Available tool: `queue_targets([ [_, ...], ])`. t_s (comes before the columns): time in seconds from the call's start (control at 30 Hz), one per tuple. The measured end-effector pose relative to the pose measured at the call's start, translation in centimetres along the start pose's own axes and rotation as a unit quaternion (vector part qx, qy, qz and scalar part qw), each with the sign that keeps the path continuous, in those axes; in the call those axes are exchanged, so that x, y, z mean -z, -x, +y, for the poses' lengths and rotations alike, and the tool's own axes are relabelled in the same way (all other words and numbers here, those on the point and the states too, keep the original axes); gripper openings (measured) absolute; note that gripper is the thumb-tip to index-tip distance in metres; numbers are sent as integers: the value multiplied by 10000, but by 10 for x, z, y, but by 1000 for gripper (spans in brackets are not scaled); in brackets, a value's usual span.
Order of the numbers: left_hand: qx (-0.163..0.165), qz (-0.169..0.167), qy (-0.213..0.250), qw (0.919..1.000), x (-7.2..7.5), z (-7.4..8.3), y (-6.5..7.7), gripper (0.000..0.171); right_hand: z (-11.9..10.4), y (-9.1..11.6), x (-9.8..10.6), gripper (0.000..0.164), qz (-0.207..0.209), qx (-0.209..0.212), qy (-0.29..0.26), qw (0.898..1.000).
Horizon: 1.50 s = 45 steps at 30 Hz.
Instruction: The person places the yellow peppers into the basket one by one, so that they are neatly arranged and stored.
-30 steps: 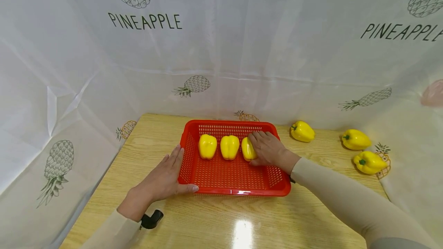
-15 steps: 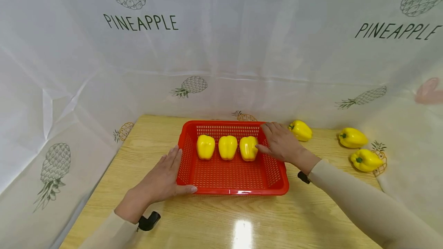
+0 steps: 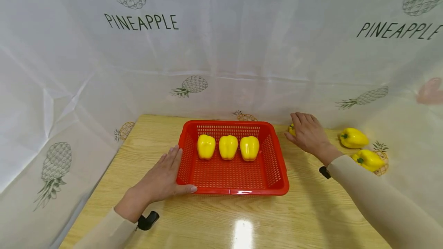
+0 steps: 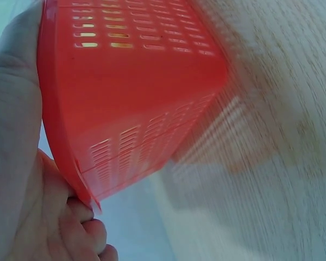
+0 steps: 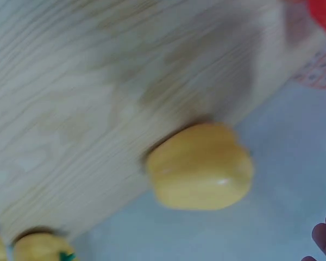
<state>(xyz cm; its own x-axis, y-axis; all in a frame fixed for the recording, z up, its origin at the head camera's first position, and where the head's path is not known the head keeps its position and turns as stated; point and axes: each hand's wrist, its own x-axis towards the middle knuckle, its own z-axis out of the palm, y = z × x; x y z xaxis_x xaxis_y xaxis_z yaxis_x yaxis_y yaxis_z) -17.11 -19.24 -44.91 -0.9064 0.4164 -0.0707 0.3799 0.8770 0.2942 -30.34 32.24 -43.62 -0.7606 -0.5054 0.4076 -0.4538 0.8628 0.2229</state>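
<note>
Right grip [image 3: 308,131] is hanging over a yellow pepper [image 5: 201,168] to the right of the red basket [image 3: 214,191], fingers loosely extended; I'm seeing fingertips apart from the pepper in the right wrist view, so it's holding nothing. That pepper is lying on its side at the back edge of the worktop [image 3: 194,222], stem pointing left toward the basket; the hand is covering most of it in the head view, while its long axis is running across the right wrist view.

Left grip [image 3: 160,176] is resting along the basket's left rim, fingers straight, thumb on the near-left corner. Three peppers [image 3: 228,147] are sitting in a row inside, toward the back, long axes running front to back; basket floor is showing in front of them.

Far right, a rear pepper [image 3: 353,138] and a front pepper [image 3: 369,160] are lying near each other, stems pointing left. Wood is showing between basket and hovered pepper.

Behind, a printed sheet [image 3: 221,45] is rising; I'm reading "PINEAPPLE" twice, upper left and upper right.
</note>
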Motion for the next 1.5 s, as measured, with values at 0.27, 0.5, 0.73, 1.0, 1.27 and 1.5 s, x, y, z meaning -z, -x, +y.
queue_targets([
  [0.27,29,-10,5,10000,1,0,1,139,27,6,-9,83,-791,-258,242,9962],
  [0.5,7,-17,66,10000,0,2,0,137,35,15,-23,85,-1078,-440,245,9929],
  [0.73,64,-61,35,10000,-2,3,-1,138,38,22,-38,84,-1212,-732,155,9898],
  [1.0,132,-87,13,9999,-2,2,-2,140,36,26,-50,82,-1288,-816,161,9882],
  [1.27,148,-122,65,9998,-2,1,-1,140,28,32,-49,74,-1270,-852,242,9879],
  [1.5,154,-118,153,9997,-2,2,-1,138,21,42,-48,73,-1045,-780,274,9911],
])
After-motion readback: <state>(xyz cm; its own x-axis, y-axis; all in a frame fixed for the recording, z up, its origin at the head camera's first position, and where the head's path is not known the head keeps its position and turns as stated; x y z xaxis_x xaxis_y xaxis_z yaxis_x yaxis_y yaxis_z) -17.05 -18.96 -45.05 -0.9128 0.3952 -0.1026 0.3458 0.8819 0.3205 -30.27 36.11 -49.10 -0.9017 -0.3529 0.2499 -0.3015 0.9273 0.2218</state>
